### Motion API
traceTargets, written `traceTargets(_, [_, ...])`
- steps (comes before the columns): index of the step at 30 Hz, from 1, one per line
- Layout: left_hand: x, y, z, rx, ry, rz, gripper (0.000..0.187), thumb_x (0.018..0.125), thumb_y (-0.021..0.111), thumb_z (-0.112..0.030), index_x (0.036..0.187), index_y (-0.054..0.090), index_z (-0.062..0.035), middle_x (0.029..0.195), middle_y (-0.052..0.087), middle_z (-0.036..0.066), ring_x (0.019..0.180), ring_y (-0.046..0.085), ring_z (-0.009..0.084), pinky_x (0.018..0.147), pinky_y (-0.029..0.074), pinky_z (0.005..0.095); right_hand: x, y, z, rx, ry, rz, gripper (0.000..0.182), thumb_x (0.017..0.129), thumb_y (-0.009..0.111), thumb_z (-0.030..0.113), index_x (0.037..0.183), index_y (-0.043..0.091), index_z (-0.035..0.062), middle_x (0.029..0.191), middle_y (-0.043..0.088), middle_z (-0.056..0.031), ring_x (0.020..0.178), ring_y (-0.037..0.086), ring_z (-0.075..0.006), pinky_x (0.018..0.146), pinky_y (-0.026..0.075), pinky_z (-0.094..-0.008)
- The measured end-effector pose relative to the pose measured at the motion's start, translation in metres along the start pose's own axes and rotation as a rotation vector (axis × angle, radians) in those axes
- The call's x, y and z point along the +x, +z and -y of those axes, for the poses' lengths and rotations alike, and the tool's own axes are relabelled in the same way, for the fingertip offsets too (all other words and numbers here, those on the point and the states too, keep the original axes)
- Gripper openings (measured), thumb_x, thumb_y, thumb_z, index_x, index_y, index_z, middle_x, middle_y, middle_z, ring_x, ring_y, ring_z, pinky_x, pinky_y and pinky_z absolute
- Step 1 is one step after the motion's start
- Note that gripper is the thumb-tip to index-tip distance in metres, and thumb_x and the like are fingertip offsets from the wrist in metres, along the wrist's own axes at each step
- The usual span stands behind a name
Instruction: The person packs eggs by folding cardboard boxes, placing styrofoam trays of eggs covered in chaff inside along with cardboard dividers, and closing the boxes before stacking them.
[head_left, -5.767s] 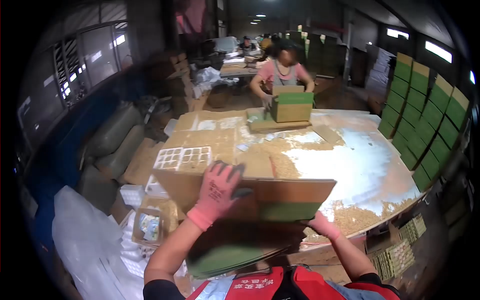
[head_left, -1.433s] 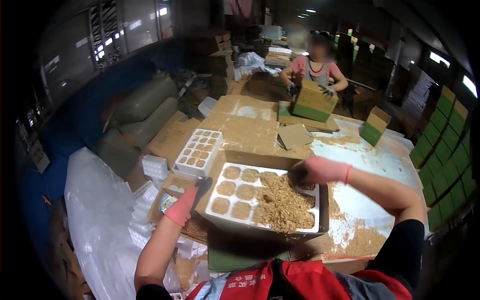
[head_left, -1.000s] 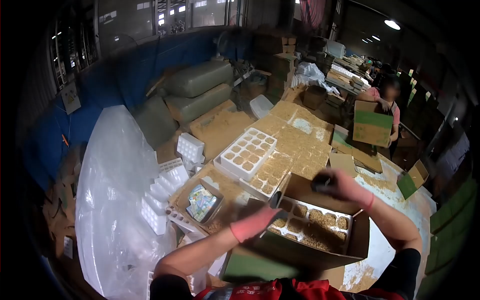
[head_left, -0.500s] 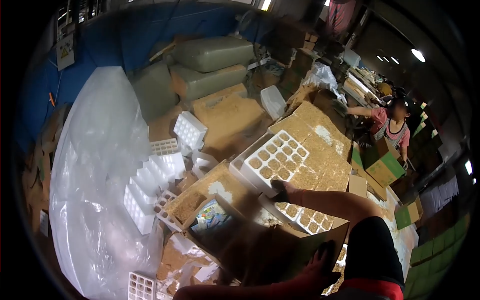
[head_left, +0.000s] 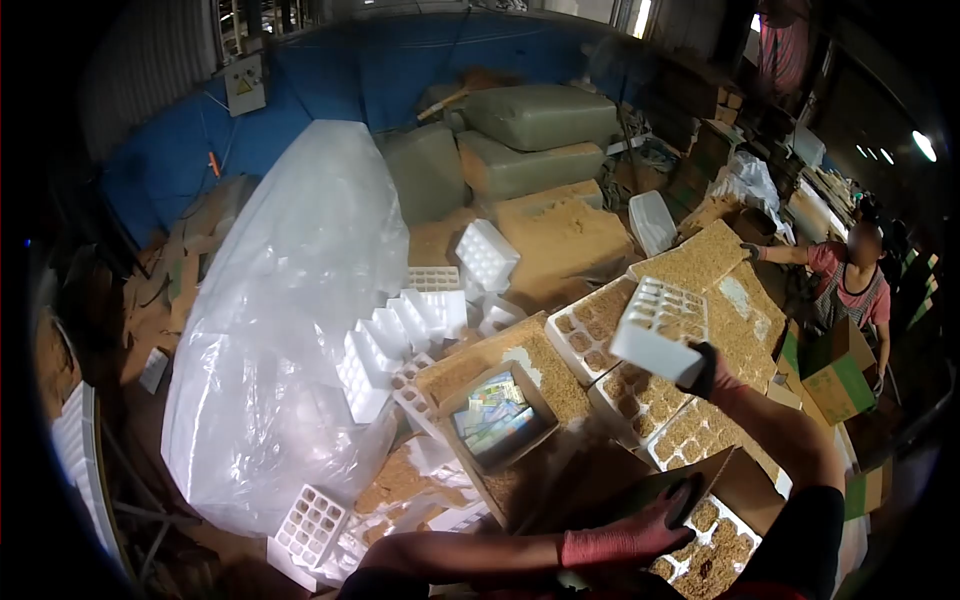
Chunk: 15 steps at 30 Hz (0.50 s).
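My right hand [head_left: 708, 372], in a dark-palmed glove, grips the near end of a white foam cell tray [head_left: 652, 345]. That tray is raised and tilted above other trays filled with brown crumbly material [head_left: 645, 398]. Low in the view, my left hand [head_left: 635, 535] wears a pinkish-red glove with dark fingertips. Its fingers curl at the edge of an open cardboard box [head_left: 735, 478], whose inside is mostly in shadow. Just beyond that hand lies another filled tray [head_left: 715, 550].
A small carton [head_left: 545, 425] holds colourful packets. White foam trays [head_left: 385, 350] stand in a row beside a large clear plastic bag [head_left: 290, 320]. Green-grey bales [head_left: 540, 118] lie behind. At right, a co-worker [head_left: 850, 275] reaches over the trays near a green-and-brown carton [head_left: 840, 375].
My right hand has lifted the foam tray off the filled trays and tilted it. The view has swung left, so the surroundings sit farther right. My left hand stays by the cardboard box.
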<state>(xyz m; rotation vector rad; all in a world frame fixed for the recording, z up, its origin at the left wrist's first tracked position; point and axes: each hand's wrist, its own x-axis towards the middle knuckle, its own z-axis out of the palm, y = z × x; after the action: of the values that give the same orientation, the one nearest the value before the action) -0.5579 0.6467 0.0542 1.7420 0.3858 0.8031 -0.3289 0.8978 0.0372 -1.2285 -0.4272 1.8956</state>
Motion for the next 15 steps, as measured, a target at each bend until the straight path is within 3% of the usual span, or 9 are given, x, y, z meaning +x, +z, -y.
traceTargets(3, [0.004, -0.01, -0.04, -0.051, -0.308, 0.001, 0.068, 0.098, 0.05, -0.025, 0.15, 0.014, 0.0008, 0.151, 0.022, 0.031, 0.14, 0.028, 0.038, 0.114, 0.027, 0.0394, -0.07, -0.026, 0.03, -0.091, -0.194, 0.112, 0.031, 0.09, 0.049, 0.033, 0.105, 0.059, 0.007, 0.092, 0.064, -0.0083, 0.086, 0.063, -0.0256, 0.074, 0.052, -0.0431])
traceTargets(5, [0.004, -0.006, -0.031, -0.037, -0.015, -0.071, 0.063, 0.098, 0.049, -0.021, 0.149, 0.019, 0.002, 0.147, 0.031, 0.029, 0.135, 0.038, 0.0354, 0.11, 0.033, 0.0367, -0.144, -0.024, 0.047, -0.279, -0.308, 0.058, 0.029, 0.091, 0.05, 0.029, 0.104, 0.059, 0.0043, 0.09, 0.065, -0.01, 0.077, 0.066, -0.0248, 0.07, 0.056, -0.0395])
traceTargets(6, [0.005, -0.003, -0.035, -0.044, -0.038, -0.076, 0.061, 0.098, 0.049, -0.021, 0.148, 0.021, 0.0007, 0.146, 0.031, 0.03, 0.125, 0.047, 0.0344, 0.104, 0.038, 0.0368, -0.175, -0.039, 0.057, -0.954, -0.741, 0.034, 0.028, 0.091, 0.051, 0.029, 0.102, 0.06, 0.0047, 0.09, 0.065, -0.0099, 0.075, 0.066, -0.024, 0.069, 0.056, -0.0396])
traceTargets(8, [-0.002, -0.007, -0.036, 0.435, 0.065, 0.027, 0.046, 0.092, 0.046, -0.008, 0.137, 0.04, 0.0009, 0.14, 0.038, 0.03, 0.119, 0.048, 0.0389, 0.102, 0.04, 0.0404, -0.26, -0.062, 0.064, -1.351, -1.017, -0.06, 0.02, 0.09, 0.057, 0.024, 0.098, 0.06, 0.0053, 0.088, 0.063, -0.0083, 0.076, 0.065, -0.0214, 0.069, 0.057, -0.0395])
traceTargets(9, [-0.005, -0.01, -0.036, 0.662, 0.134, 0.06, 0.043, 0.089, 0.045, -0.001, 0.131, 0.049, 0.001, 0.137, 0.041, 0.03, 0.117, 0.049, 0.0412, 0.101, 0.041, 0.0422, -0.306, -0.057, 0.058, -1.04, -0.934, -0.088, 0.015, 0.088, 0.061, 0.018, 0.096, 0.06, 0.0055, 0.088, 0.063, -0.0069, 0.078, 0.065, -0.0197, 0.07, 0.057, -0.0393])
traceTargets(11, [-0.006, -0.011, -0.027, 0.168, -0.1, 0.007, 0.045, 0.098, 0.045, -0.02, 0.138, 0.043, 0.0004, 0.138, 0.046, 0.019, 0.124, 0.047, 0.0267, 0.107, 0.035, 0.0362, -0.38, -0.09, 0.055, -0.262, -0.64, 0.055, 0.015, 0.082, 0.067, 0.007, 0.095, 0.06, 0.0052, 0.089, 0.061, -0.0038, 0.083, 0.063, -0.0165, 0.071, 0.055, -0.037])
traceTargets(12, [-0.005, -0.011, -0.028, -0.003, -0.167, -0.035, 0.047, 0.101, 0.045, -0.026, 0.14, 0.042, 0.0, 0.139, 0.048, 0.014, 0.126, 0.047, 0.0217, 0.109, 0.034, 0.0341, -0.414, -0.117, 0.05, -0.44, -0.71, -0.067, 0.016, 0.081, 0.066, 0.003, 0.096, 0.061, 0.0035, 0.09, 0.06, -0.0027, 0.087, 0.061, -0.0151, 0.074, 0.054, -0.0335])
traceTargets(13, [-0.005, -0.013, -0.025, -0.036, -0.16, -0.058, 0.047, 0.101, 0.045, -0.026, 0.14, 0.042, -0.0009, 0.139, 0.048, 0.013, 0.126, 0.047, 0.0211, 0.108, 0.035, 0.0339, -0.451, -0.134, 0.04, -1.254, -0.988, -0.207, 0.013, 0.087, 0.058, 0.009, 0.098, 0.063, 0.002, 0.094, 0.061, -0.0031, 0.087, 0.061, -0.016, 0.078, 0.052, -0.0292])
traceTargets(15, [0.0, -0.011, -0.035, -0.288, -0.285, -0.112, 0.047, 0.1, 0.047, -0.024, 0.142, 0.041, -0.0025, 0.138, 0.05, 0.009, 0.124, 0.049, 0.0194, 0.105, 0.039, 0.0329, -0.511, -0.166, 0.019, -1.153, -0.953, -0.137, 0.018, 0.089, 0.055, 0.009, 0.102, 0.063, -0.0006, 0.101, 0.063, -0.0079, 0.091, 0.061, -0.0165, 0.081, 0.05, -0.0277])
